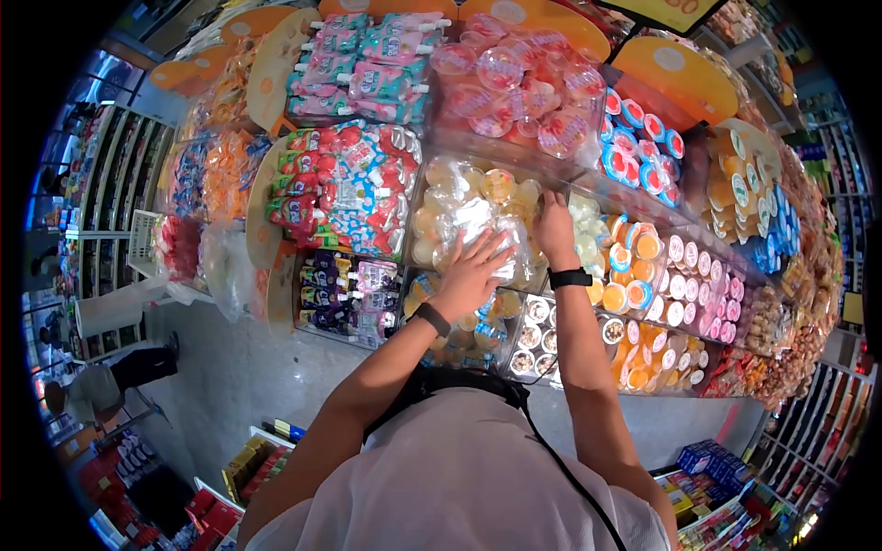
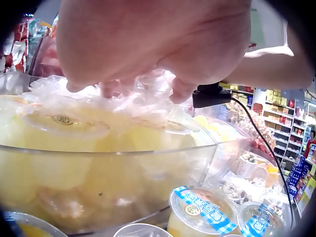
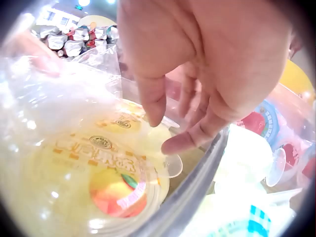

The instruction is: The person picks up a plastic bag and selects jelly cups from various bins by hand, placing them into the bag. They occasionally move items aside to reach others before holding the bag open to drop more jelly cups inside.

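My left hand [image 1: 471, 274] lies with fingers spread on a crinkled clear plastic bag [image 1: 480, 219], over a clear bin of pale yellow jelly cups [image 1: 447, 176]. In the left wrist view its fingertips touch the bag [image 2: 54, 89] just above the cups. My right hand [image 1: 554, 230] reaches down at the bin's right side. The right wrist view has its thumb and fingers [image 3: 180, 143] loosely bent and apart, close over the edge of a jelly cup [image 3: 118, 192] with a peach on its lid. The bin's rim [image 3: 197, 170] runs just beside them.
Clear dividers separate neighbouring bins. Jelly pouches [image 1: 354, 193] fill the bin to the left, pink cups [image 1: 524, 87] the one behind, and orange-topped cups [image 1: 634, 262] stand to the right. White-lidded cups [image 1: 533, 335] sit nearer my body. A cable [image 2: 266, 143] hangs by the bins.
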`<act>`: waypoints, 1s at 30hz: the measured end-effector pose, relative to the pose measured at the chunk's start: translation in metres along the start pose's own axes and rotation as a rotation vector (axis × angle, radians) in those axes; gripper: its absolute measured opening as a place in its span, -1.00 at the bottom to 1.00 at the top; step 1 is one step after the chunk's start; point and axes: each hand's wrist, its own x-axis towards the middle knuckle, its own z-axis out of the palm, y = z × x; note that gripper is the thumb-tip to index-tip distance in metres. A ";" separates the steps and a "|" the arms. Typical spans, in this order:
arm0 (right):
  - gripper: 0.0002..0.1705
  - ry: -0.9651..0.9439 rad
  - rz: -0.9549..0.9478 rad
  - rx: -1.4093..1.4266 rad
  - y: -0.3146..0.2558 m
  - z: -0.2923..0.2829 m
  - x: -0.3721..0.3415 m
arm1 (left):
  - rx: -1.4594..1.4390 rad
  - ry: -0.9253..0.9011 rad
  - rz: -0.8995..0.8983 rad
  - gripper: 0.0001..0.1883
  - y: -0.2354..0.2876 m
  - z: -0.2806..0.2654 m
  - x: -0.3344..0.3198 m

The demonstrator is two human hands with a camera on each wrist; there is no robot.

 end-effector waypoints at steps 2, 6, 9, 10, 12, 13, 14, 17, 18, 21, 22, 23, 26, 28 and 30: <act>-0.55 -0.012 0.062 -0.068 -0.005 -0.004 -0.008 | -0.005 -0.001 0.004 -0.28 0.000 0.001 -0.002; -0.64 -0.068 0.020 -0.233 0.000 0.006 -0.012 | 0.009 -0.016 0.005 -0.29 0.000 0.001 -0.001; -0.69 -0.119 0.003 -0.339 0.001 0.009 -0.007 | -0.029 -0.002 0.006 -0.31 -0.004 0.003 -0.003; -0.75 -0.183 0.023 -0.379 -0.002 0.008 -0.005 | -0.035 -0.007 0.007 -0.32 -0.005 0.003 -0.003; -0.79 -0.248 0.038 -0.422 -0.006 0.004 -0.001 | -0.043 -0.008 0.004 -0.32 -0.005 0.004 -0.003; -0.81 -0.296 0.048 -0.438 -0.008 0.002 0.000 | -0.040 -0.006 0.007 -0.33 -0.006 0.004 -0.004; -0.82 -0.344 0.059 -0.454 -0.010 0.001 0.000 | -0.037 -0.005 0.009 -0.33 -0.005 0.004 -0.005; -0.82 -0.266 -0.042 -0.415 -0.006 -0.004 -0.003 | -0.040 0.004 0.009 -0.33 -0.006 0.004 -0.005; -0.82 -0.268 -0.046 -0.418 -0.003 -0.004 -0.003 | -0.042 0.008 0.006 -0.33 -0.006 0.004 -0.005; -0.79 -0.286 -0.063 -0.407 0.005 -0.002 -0.002 | -0.032 0.000 -0.007 -0.31 -0.005 0.003 -0.006; -0.75 -0.299 -0.039 -0.392 0.003 -0.005 -0.003 | -0.030 0.000 -0.007 -0.30 -0.006 0.003 -0.006; -0.71 -0.311 -0.015 -0.377 0.001 -0.007 -0.003 | -0.029 0.001 -0.006 -0.29 -0.006 0.003 -0.006; -0.66 -0.281 -0.011 -0.335 0.000 -0.011 -0.004 | -0.032 -0.007 -0.015 -0.27 -0.007 0.003 -0.006; -0.66 -0.270 -0.020 -0.301 0.002 -0.013 -0.004 | -0.027 -0.005 -0.017 -0.26 -0.006 0.003 -0.006; -0.67 -0.258 -0.028 -0.267 0.003 -0.015 -0.005 | -0.022 -0.003 -0.019 -0.26 -0.005 0.003 -0.005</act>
